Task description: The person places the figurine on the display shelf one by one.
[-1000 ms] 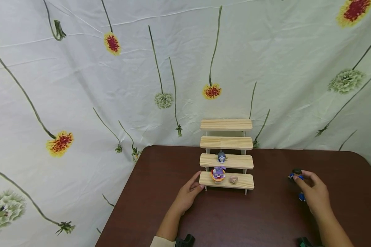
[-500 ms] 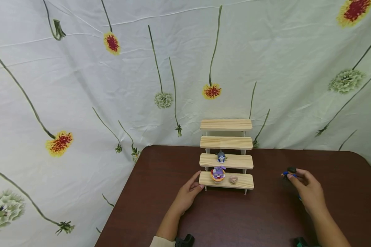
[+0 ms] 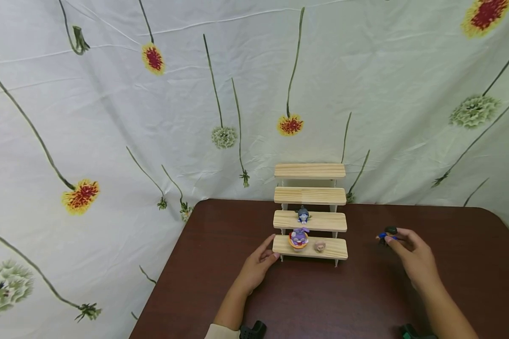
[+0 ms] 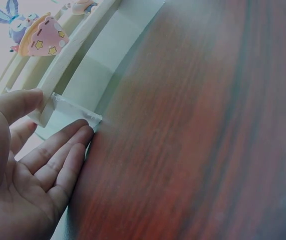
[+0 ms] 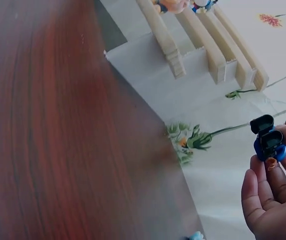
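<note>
A stepped wooden display stand (image 3: pixel 314 254) with several pale planks stands at the back of the table. My left hand (image 3: pixel 254 270) holds the left end of its lowest plank, thumb in front and index finger behind. In the left wrist view, the other fingers (image 4: pixel 65 165) lie nearly straight beside the clear side panel (image 4: pixel 77 107). To the right of the stand, my right hand (image 3: pixel 417 259) pinches a small toy figurine (image 5: pixel 269 140), blue with black feet, between thumb and fingers. It is held on its side, its dark top (image 3: pixel 391 230) toward the back.
On the lowest plank sit a purple rabbit figurine (image 3: pixel 299 237) in a round cup and a small pinkish figurine (image 3: pixel 320 246). A dark blue figurine (image 3: pixel 303 215) stands one step up. A flowered cloth (image 3: pixel 174 117) hangs behind the brown table (image 3: pixel 322 296).
My right hand has moved left toward the stand, carrying the toy figurine. A blue object on the table beneath it has gone out of sight behind the hand. My left hand stays put.
</note>
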A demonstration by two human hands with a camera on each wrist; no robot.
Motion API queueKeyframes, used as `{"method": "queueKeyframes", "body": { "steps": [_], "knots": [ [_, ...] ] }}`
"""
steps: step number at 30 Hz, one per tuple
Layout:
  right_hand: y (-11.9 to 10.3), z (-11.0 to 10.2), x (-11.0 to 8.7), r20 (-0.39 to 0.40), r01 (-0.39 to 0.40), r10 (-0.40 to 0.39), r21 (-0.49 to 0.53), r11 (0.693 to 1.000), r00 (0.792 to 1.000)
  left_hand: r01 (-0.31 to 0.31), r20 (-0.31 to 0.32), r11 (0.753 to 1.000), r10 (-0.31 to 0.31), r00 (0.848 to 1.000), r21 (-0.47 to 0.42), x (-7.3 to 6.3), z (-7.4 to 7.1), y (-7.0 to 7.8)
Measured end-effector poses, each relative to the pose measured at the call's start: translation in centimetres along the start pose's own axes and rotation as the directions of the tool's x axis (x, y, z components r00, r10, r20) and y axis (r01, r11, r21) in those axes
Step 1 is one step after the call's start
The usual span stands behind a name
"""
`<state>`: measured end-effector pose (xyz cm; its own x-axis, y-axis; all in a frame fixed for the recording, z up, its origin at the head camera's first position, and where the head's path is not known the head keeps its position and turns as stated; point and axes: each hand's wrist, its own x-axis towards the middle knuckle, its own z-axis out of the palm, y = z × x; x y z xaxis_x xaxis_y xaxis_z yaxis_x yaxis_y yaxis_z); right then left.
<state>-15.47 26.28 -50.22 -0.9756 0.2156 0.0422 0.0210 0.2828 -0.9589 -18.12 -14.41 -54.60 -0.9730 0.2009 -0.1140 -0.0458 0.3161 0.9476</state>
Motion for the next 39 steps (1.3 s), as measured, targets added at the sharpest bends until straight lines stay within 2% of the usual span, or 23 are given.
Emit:
{"method": "queueKeyframes", "body": {
  "steps": [8,16,25,39],
  "knots": [
    [-1.1,0.5,-0.2,0.012,0.023,-0.023,0.041,0.999,1.000,0.010,0.002,1.000,-0.010,1.000,-0.005,-0.1,0.0,0.1],
    [-1.8,0.8,-0.2,0.046,0.026,-0.025,-0.021,0.999,0.999,0.005,0.000,1.000,-0.005,1.000,-0.002,-0.1,0.0,0.0],
    [-2.6,1.7,0.0,0.061,0.092,-0.091,-0.018,0.996,0.994,0.001,-0.003,1.000,-0.001,1.000,0.000,-0.1,0.0,-0.1],
    [-3.4,3.8,0.5,0.120,0.072,-0.064,-0.064,0.995,0.991,-0.005,0.002,1.000,0.005,1.000,0.007,0.0,0.0,-0.1]
  ]
}}
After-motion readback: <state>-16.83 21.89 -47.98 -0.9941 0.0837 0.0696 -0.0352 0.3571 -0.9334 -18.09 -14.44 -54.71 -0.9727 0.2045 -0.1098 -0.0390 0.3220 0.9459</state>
